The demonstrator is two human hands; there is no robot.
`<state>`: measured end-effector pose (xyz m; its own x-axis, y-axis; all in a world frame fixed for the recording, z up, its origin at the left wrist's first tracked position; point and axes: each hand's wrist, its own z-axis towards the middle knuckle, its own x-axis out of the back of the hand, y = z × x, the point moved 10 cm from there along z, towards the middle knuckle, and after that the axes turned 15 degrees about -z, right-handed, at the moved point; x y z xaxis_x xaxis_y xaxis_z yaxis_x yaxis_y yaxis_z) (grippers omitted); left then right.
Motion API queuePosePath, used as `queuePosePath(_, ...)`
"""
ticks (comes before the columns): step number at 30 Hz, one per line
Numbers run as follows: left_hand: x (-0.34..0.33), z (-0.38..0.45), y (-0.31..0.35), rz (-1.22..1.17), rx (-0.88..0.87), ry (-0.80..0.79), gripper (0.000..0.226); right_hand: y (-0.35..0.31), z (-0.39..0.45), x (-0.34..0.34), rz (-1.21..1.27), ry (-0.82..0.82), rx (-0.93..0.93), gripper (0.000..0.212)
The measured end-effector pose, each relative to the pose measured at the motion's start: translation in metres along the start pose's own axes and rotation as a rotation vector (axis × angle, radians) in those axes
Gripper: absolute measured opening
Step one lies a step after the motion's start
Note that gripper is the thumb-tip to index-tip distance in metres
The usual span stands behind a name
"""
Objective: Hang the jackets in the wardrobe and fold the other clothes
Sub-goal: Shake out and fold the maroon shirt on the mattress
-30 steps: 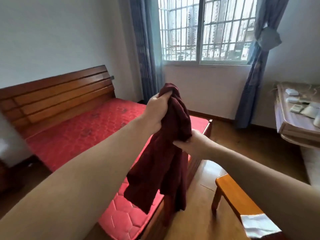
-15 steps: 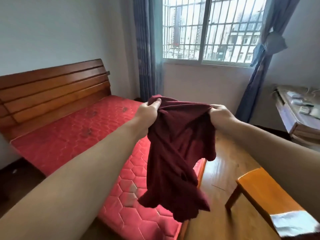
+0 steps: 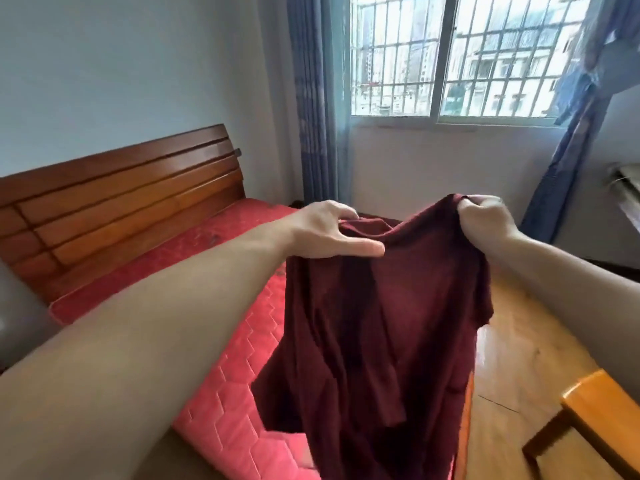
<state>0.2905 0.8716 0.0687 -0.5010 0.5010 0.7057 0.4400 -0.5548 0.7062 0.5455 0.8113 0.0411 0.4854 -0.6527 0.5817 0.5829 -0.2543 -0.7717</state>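
Shirt (image 3: 381, 323), dark red, hanging mid-frame over the foot of the bed (image 3: 221, 375), pinched up top at both ends. Right hand (image 3: 485, 220) clamped in a fist around a bunched corner, upper right of centre. Left hand (image 3: 332, 230) much looser: thumb stretched flat along the edge, fingers hooked over the far side, barely any cloth gathered. Weak spot right there, probably. One shake to flatten it out and that left edge could slip free, leaving everything dangling from the right fist. Also looks twisted and doubled lower down, so laying it on the mattress as is would likely bake the creases into the fold. Bottom hem drooping toward the gap between bed and wooden floor (image 3: 519, 341); could drag or slide off. Wooden bench (image 3: 595, 420) at lower right, well apart.
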Motion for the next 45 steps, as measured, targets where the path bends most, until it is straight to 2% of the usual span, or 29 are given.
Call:
queuePosePath(2,0.001,0.023,-0.025,0.315,0.032,-0.121,0.056,0.004,0.024,-0.018,0.015,0.047,-0.009,0.029)
queuePosePath(4,0.010,0.046,-0.048,0.315,0.068,-0.126,0.025,0.015,0.045,-0.035,0.076,0.082,-0.078,0.029)
queuePosePath(5,0.014,0.055,-0.059,0.199,0.097,-0.130,0.014,0.022,0.054,-0.042,0.109,0.097,-0.131,0.032)
queuePosePath(7,0.020,0.071,-0.076,-0.144,0.156,-0.130,0.014,0.036,0.069,-0.055,0.152,0.099,-0.250,0.030)
queuePosePath(9,0.031,0.088,-0.086,-0.445,0.164,-0.079,0.018,0.048,0.076,-0.074,0.164,0.004,-0.353,0.016)
queuePosePath(10,0.038,0.097,-0.089,-0.547,0.151,-0.032,0.018,0.048,0.076,-0.084,0.109,-0.065,-0.350,0.016)
queuePosePath(11,0.045,0.106,-0.093,-0.636,0.139,0.020,0.019,0.042,0.075,-0.095,-0.015,-0.126,-0.286,0.024)
queuePosePath(13,0.054,0.125,-0.097,-0.843,0.134,0.095,0.018,0.016,0.064,-0.115,-0.257,-0.165,-0.044,0.051)
queuePosePath(15,0.055,0.144,-0.100,-1.083,0.146,0.105,0.018,-0.015,0.042,-0.142,-0.271,-0.222,0.176,0.066)
queuePosePath(16,0.055,0.153,-0.101,-1.154,0.153,0.098,0.017,-0.024,0.030,-0.158,-0.195,-0.301,0.216,0.064)
queuePosePath(18,0.058,0.170,-0.106,-1.194,0.179,0.069,0.015,-0.034,0.009,-0.196,0.039,-0.511,0.146,0.044)
queuePosePath(19,0.060,0.178,-0.109,-1.216,0.187,0.042,0.015,-0.037,0.005,-0.210,0.106,-0.535,0.101,0.036)
queuePosePath(21,0.066,0.193,-0.115,-1.267,0.178,-0.018,0.019,-0.043,0.012,-0.225,-0.047,-0.417,0.102,0.024)
queuePosePath(22,0.070,0.200,-0.119,-1.267,0.154,-0.038,0.019,-0.046,0.020,-0.226,-0.148,-0.328,0.079,0.010)
queuePosePath(23,0.076,0.208,-0.126,-1.245,0.125,-0.045,0.017,-0.048,0.027,-0.224,-0.215,-0.265,0.030,0.007)
queuePosePath(25,0.095,0.222,-0.143,-1.158,0.062,-0.009,0.016,-0.052,0.040,-0.217,-0.317,-0.180,-0.032,0.032)
queuePosePath(28,0.119,0.240,-0.175,-1.146,0.087,0.028,0.018,-0.065,0.053,-0.220,-0.542,-0.313,0.031,0.040)
queuePosePath(30,0.119,0.243,-0.184,-1.124,0.130,-0.047,0.017,-0.075,0.063,-0.214,-0.383,-0.350,0.011,0.034)
queuePosePath(33,0.102,0.241,-0.181,-0.967,0.159,-0.193,0.025,-0.075,0.089,-0.189,0.158,-0.176,-0.239,0.026)
queuePosePath(35,0.094,0.240,-0.175,-0.855,0.140,-0.240,0.024,-0.077,0.101,-0.188,0.393,-0.107,-0.373,0.028)
queuePosePath(37,0.090,0.241,-0.172,-0.729,0.117,-0.234,0.020,-0.090,0.110,-0.187,0.447,-0.084,-0.400,0.028)
queuePosePath(39,0.094,0.247,-0.173,-0.641,0.075,-0.157,0.020,-0.109,0.118,-0.179,0.353,-0.102,-0.345,0.028)
queuePosePath(42,0.106,0.253,-0.182,-0.807,0.062,-0.011,0.010,-0.126,0.119,-0.169,0.232,-0.167,-0.361,0.026)
queuePosePath(43,0.103,0.253,-0.184,-0.896,0.090,-0.024,0.013,-0.132,0.120,-0.168,0.292,-0.174,-0.364,0.027)
queuePosePath(45,0.083,0.249,-0.176,-1.010,0.118,-0.194,0.045,-0.151,0.125,-0.166,0.501,-0.183,-0.326,0.036)
